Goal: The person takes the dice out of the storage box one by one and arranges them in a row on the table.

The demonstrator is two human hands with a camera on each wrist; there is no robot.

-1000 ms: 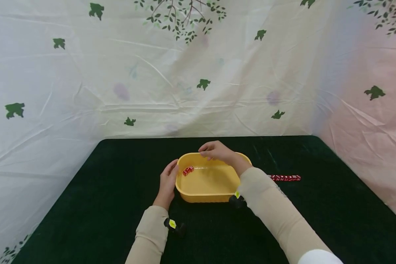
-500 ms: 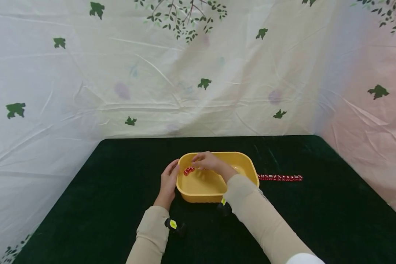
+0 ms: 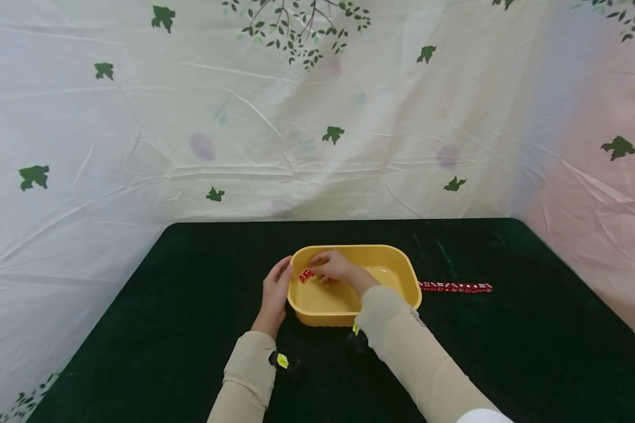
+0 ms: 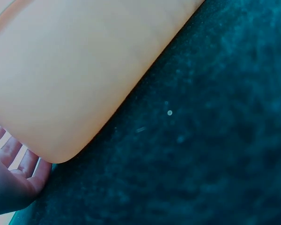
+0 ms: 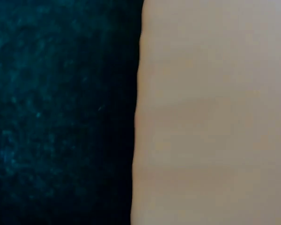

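A yellow plastic basin (image 3: 325,319) sits on the dark green cloth in front of me in the head view. My left hand (image 3: 273,295) lies along its left end, extended fingers against the outer wall; the left wrist view shows those fingers (image 4: 28,164) beside the wall. Inside, near the left end, is a short row of red dice (image 3: 305,276) with white pips. My right hand (image 3: 338,267) reaches into the basin from the right, bent fingertips right at the row's right end and partly covering it. I cannot tell whether a die is between them.
A longer straight row of red dice (image 3: 457,287) lies on the green tablecloth (image 3: 508,352) just right of the basin. Behind the table hangs a pale curtain (image 3: 275,153) with leaf prints. In the right wrist view the basin's wall fills the right half.
My right hand has come down from over the far rim, leftward into the basin to the short row of dice. The left hand stays at the basin's left end. The view has shifted slightly.
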